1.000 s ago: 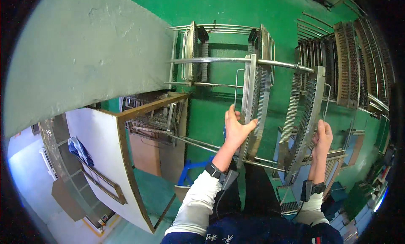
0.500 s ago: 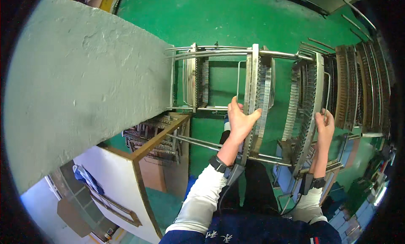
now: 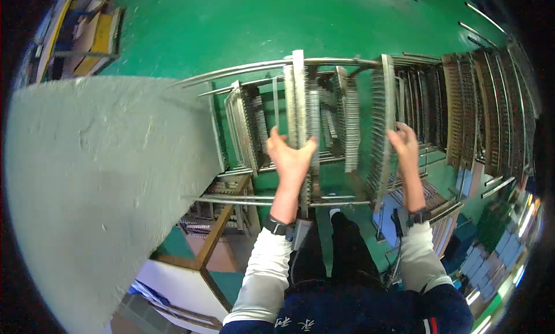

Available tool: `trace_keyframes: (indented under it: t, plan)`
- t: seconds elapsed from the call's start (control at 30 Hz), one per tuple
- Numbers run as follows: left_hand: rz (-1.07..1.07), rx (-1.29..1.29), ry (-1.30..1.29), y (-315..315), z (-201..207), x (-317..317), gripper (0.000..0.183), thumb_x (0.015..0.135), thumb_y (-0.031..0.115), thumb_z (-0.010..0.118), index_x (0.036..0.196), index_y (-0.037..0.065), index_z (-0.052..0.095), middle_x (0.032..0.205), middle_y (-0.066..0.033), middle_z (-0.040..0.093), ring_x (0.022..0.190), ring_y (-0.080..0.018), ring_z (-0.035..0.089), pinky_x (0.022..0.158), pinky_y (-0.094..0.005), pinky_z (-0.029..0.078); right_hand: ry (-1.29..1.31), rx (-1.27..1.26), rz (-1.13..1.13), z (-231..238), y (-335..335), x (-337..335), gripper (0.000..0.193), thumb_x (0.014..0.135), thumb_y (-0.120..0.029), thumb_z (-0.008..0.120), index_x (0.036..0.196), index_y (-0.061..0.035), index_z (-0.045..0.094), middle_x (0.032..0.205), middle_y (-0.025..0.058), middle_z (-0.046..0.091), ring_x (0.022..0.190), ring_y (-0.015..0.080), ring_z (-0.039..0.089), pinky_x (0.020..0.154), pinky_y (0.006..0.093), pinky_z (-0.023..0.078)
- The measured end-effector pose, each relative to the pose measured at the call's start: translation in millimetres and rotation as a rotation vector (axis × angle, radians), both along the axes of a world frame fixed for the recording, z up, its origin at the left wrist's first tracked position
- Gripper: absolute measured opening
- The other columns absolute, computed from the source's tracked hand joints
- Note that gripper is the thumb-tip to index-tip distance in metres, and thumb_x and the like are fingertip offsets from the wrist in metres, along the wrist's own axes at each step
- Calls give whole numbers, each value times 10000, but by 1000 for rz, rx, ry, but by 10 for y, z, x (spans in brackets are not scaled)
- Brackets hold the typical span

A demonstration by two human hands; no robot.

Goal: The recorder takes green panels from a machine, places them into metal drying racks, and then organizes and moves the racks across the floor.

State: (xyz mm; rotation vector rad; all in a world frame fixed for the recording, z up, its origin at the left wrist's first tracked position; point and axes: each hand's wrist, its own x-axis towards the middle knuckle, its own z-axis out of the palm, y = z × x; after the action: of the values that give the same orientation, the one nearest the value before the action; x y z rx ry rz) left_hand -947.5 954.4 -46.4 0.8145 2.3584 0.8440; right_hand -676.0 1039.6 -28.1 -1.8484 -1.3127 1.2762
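A long metal rack with comb-like toothed uprights and steel rods hangs in front of my legs. My left hand [image 3: 290, 160] is wrapped round its left toothed upright [image 3: 299, 91], with the thumb on the right side and the fingers by a thin wire handle [image 3: 276, 100]. My right hand [image 3: 407, 152] closes on the outer side of the right toothed upright [image 3: 381, 114]; its fingertips are partly hidden. Behind and below the held rack, a similar toothed rack [image 3: 245, 123] shows, its rods running left toward a grey block.
The large rough grey block [image 3: 115, 178] fills the left side. More toothed racks [image 3: 462, 114] stand in a row at right. Below left is a wood-edged white cabinet [image 3: 182, 285], with metal parts beside it. The green floor [image 3: 243, 28] stretches beyond; shelving [image 3: 87, 39] stands far left.
Both hands and the held rack have shifted left in view, with the rods now reaching over the grey block's edge. The view has turned too, showing more shelving at far left.
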Motion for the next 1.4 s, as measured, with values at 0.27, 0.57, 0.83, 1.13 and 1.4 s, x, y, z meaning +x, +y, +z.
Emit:
trace_keyframes:
  t: [0.27, 0.57, 0.83, 1.13, 1.4]
  plan:
    - [50, -93, 8, 39, -334, -412, 933, 567, 324, 833, 1257, -121, 390, 999, -180, 503, 935, -305, 504, 831, -390, 436, 223, -91, -117, -682, 129, -500, 604, 764, -254, 753, 1201, 55, 472, 877, 23, 527, 799, 97, 520, 718, 230, 428]
    - [-38, -115, 50, -24, -704, -497, 958, 570, 330, 835, 1269, -129, 367, 1022, -188, 482, 938, -303, 495, 833, -394, 432, 276, -156, -137, -1162, 202, -550, 625, 752, -307, 763, 1161, 60, 465, 886, 40, 539, 793, 108, 531, 721, 244, 441]
    - [-19, -132, 103, -67, -604, -381, 931, 581, 320, 829, 1250, -142, 376, 1009, -188, 486, 924, -302, 494, 829, -393, 432, 92, -131, -113, -1171, 204, -506, 667, 704, -434, 767, 1114, 31, 521, 875, 44, 521, 773, 122, 502, 697, 253, 431]
    - [3, -72, 47, -78, -651, -392, 966, 621, 395, 829, 1282, -137, 367, 1039, -178, 488, 918, -266, 497, 814, -370, 435, 41, -103, -15, -1071, 326, -577, 822, 702, -426, 766, 1247, 79, 418, 1009, 120, 502, 829, 172, 532, 753, 292, 451]
    - [321, 148, -442, -241, -1037, -626, 318, 957, 274, 507, 1019, -9, 637, 705, 15, 546, 642, -65, 463, 585, -221, 393, -344, 125, 188, -992, 137, -749, 970, 738, -419, 721, 1391, 77, 205, 1257, 276, 394, 1163, 402, 408, 993, 439, 342]
